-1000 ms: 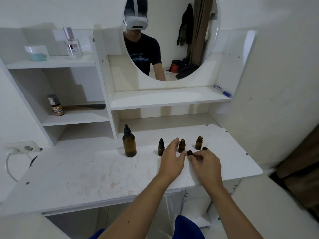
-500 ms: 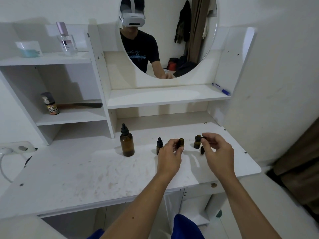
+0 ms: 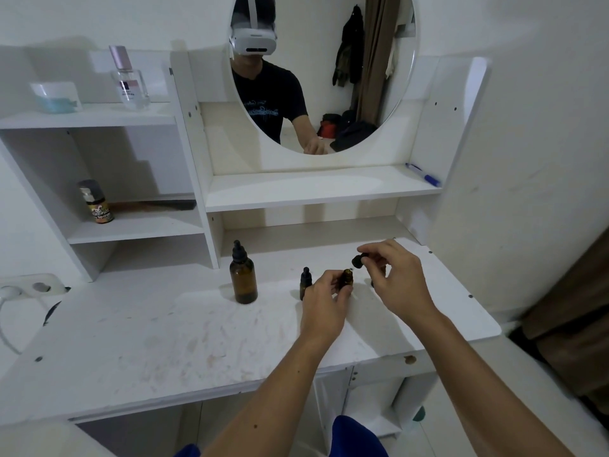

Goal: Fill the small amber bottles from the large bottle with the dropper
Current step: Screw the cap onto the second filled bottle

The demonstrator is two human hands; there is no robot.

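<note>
Two bare forearms reach in from the bottom edge, no sleeves, no watch, no rings on the left hand (image 3: 324,303) or the right hand (image 3: 397,280); a small dark mole dots the left forearm; blue cloth (image 3: 357,438) shows low between the arms; the mirror (image 3: 324,74) shows a black printed T-shirt and a white headset

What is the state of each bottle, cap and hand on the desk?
Large amber bottle: upright, dropper cap on, untouched.
Capped small bottle: upright, closed.
Open small bottle: uncapped, held by the left hand.
Black cap: off, pinched by the right hand.
Third small bottle: hidden behind the right hand.
</note>
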